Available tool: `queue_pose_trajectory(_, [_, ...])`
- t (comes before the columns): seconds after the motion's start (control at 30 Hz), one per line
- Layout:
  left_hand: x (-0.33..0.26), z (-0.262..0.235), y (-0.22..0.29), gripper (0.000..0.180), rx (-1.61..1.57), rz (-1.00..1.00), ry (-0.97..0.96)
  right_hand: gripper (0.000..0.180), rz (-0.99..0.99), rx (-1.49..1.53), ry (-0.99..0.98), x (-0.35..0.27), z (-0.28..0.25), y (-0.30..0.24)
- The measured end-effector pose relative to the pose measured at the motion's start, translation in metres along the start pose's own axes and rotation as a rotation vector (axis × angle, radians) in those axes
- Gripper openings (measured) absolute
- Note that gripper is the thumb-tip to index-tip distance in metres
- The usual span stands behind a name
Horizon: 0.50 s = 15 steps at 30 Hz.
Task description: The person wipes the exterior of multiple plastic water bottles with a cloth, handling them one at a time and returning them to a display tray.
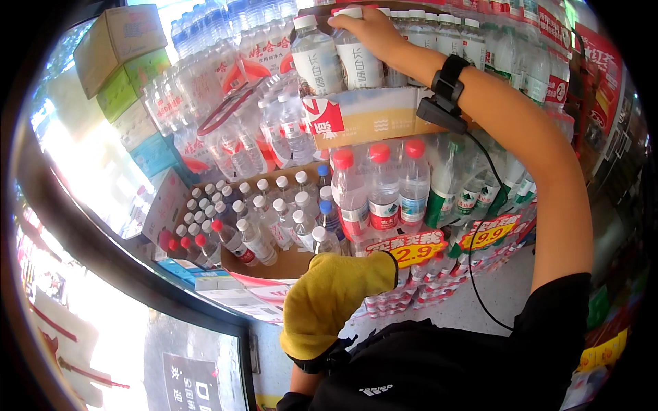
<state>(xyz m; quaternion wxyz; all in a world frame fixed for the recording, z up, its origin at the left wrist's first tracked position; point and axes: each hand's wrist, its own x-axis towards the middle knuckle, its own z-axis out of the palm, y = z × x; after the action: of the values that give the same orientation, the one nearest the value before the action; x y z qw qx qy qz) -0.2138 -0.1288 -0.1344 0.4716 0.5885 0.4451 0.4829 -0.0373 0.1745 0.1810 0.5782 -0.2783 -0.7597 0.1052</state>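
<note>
Right hand [373, 29] grips white-capped bottle [358, 58]; yellow-gloved left hand [329, 301] idle.

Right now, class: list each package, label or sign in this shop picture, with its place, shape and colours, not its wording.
Price sign: shelf edge, centre; jagged yellow and red.
Second price sign: to its right; same colours.
Cardboard tray: under the right hand; orange, white, red.
Stacked cartons: upper left; brown and green.
Yellow glove: left hand, below.

Yellow cloth [329, 301] on left hand; white-capped clear bottle [358, 55]; red-capped bottles [381, 188].
</note>
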Motion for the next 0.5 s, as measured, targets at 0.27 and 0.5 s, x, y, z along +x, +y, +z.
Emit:
queue_pose_trajectory(0.27, [0.002, -0.018, -0.002, 0.043, -0.014, -0.018, 0.01, 0.04, -0.126, -0.159, 0.094, -0.023, -0.027, -0.04])
queue_pose_trajectory(0.5, [0.003, -0.03, -0.003, 0.043, -0.003, -0.058, 0.052, 0.052, 0.105, -0.746, -0.273, -0.077, -0.077, -0.054])
